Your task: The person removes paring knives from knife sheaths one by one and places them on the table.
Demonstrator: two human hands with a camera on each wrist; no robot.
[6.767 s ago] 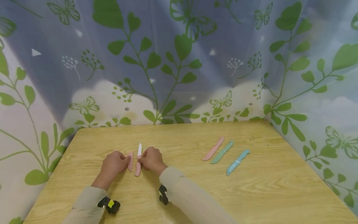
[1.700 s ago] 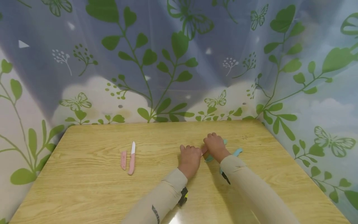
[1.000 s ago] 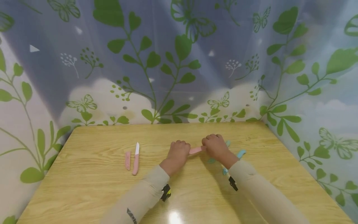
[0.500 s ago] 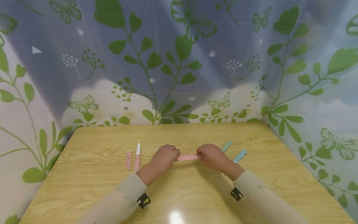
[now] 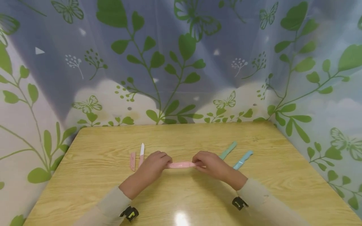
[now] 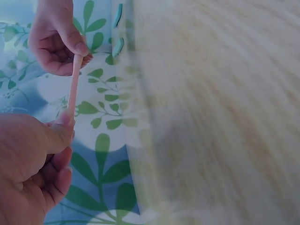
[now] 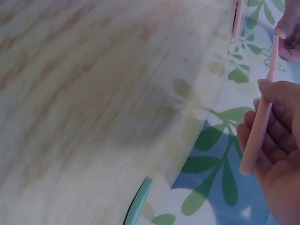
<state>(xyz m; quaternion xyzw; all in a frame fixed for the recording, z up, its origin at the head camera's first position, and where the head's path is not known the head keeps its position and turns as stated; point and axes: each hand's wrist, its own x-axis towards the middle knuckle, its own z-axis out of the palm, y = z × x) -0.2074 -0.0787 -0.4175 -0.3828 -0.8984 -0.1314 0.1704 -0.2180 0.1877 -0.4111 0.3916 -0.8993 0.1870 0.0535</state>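
Observation:
A pink paring knife in its pink sheath (image 5: 181,165) is held level above the table between both hands. My left hand (image 5: 154,166) pinches the sheath end, thumb on top in the left wrist view. The thicker handle (image 7: 257,136) lies in my right hand (image 5: 215,166), the thumb pressing along it. No blade shows between the two hands. Left of the hands lies a second pink knife (image 5: 142,150) with its white blade bare, its handle partly hidden by my left hand. Beside it is a separate pink sheath (image 5: 132,161).
On the right of the wooden table (image 5: 277,175) lie a green knife (image 5: 228,150) and a light blue knife (image 5: 244,159), both partly behind my right hand and forearm. A patterned curtain (image 5: 181,62) closes off the table's back and sides.
The sheathed pink knife has left its place beside the green knife, gripped by both hands. Both hands have carried it left and nearer to me, and it has turned level.

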